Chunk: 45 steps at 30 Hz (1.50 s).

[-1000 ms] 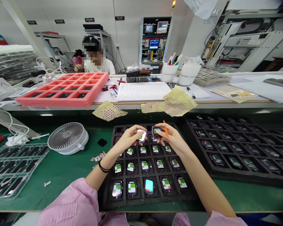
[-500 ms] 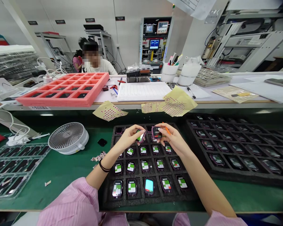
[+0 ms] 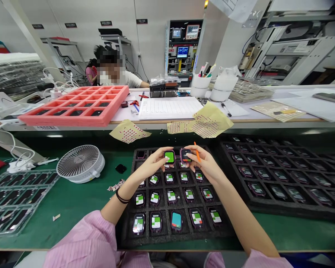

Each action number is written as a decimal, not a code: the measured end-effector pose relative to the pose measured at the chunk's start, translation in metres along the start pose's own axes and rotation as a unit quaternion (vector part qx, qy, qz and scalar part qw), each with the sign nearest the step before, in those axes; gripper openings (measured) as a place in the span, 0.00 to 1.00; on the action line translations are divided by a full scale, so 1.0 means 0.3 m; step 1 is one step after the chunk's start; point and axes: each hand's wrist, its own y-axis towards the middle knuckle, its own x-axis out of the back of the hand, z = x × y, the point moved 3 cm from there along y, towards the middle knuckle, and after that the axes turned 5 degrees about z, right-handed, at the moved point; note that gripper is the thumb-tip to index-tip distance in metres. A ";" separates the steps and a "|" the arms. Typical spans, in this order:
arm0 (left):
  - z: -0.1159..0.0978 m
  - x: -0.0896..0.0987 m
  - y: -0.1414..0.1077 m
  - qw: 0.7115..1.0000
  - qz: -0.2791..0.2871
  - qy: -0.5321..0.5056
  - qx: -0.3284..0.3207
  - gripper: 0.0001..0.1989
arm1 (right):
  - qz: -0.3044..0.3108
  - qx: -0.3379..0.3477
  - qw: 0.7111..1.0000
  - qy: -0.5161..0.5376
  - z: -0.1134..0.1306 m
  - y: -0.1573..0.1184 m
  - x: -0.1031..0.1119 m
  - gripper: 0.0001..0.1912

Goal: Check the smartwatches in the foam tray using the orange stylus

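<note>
My left hand is closed round a smartwatch body with a lit green screen, its thumb at the lower edge of the display. Beside it, my right hand grips a second smartwatch body, whose screen is mostly dark. A thin orange stick is also tucked between the right fingers. Both watches are held over the far part of a black foam tray. In its compartments lie several watch bodies, most showing green and white screens.
A second black foam tray of watches lies at right. To the left are a white fan and a clear plastic tray. On the shelf ahead sit a red foam tray and papers. A co-worker sits beyond.
The watch in my left hand has turned so its green screen faces me more fully. My right hand has barely moved. The co-worker's head has lowered and an arm has reached out to the right.
</note>
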 end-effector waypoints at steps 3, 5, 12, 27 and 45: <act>-0.005 0.004 -0.001 1.000 -0.003 -0.009 -0.006 0.25 | 0.027 0.011 1.000 0.002 0.001 -0.001 -0.001 0.19; -0.008 0.005 -0.002 1.000 -0.004 -0.015 -0.012 0.26 | 0.040 0.012 0.999 0.003 -0.002 -0.001 -0.002 0.20; -0.024 0.007 -0.008 1.000 -0.025 -0.009 -0.005 0.19 | 0.038 0.015 0.999 0.002 -0.006 0.002 -0.002 0.17; -0.021 0.002 -0.007 1.000 -0.016 -0.006 -0.012 0.23 | -0.015 0.012 1.000 -0.007 -0.005 0.000 -0.003 0.17; -0.036 0.004 -0.012 0.999 -0.032 0.018 0.000 0.21 | -0.033 -0.002 0.999 -0.009 -0.006 0.001 0.006 0.14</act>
